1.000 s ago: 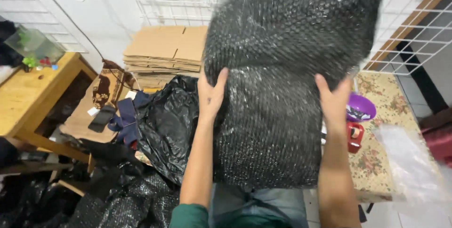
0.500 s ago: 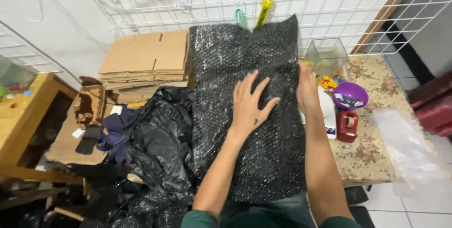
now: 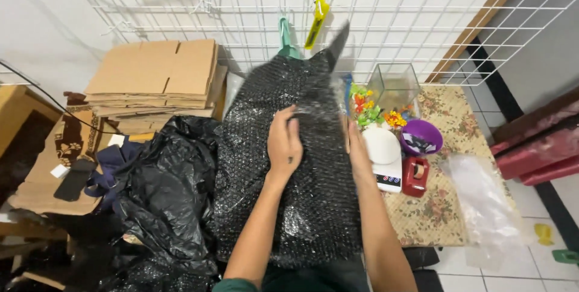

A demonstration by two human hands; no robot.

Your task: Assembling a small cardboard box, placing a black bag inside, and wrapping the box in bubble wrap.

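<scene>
A large sheet of black bubble wrap (image 3: 289, 207) lies spread in front of me over the low table, its far end lifted and curling toward the wire grid. My left hand (image 3: 283, 144) rests flat on the middle of the sheet, fingers pressing at the folded part. At the sheet's right edge my right hand (image 3: 357, 153) stands edge-on with its fingers on the wrap. Whether anything is wrapped inside the sheet is hidden.
A stack of flat cardboard boxes (image 3: 154, 84) and black plastic bags (image 3: 163, 195) lie to the left. On the floral mat (image 3: 434, 219) at the right are a white scale (image 3: 383, 153), red tape dispenser (image 3: 415, 176), purple bowl (image 3: 421, 137), glass tank (image 3: 395, 84) and clear plastic bag (image 3: 482, 207). A wire grid (image 3: 241, 8) covers the wall.
The bubble wrap, held upright in both hands a second ago, has been laid flat. Its far end is now being folded back toward me, and my hands have moved up to the fold.
</scene>
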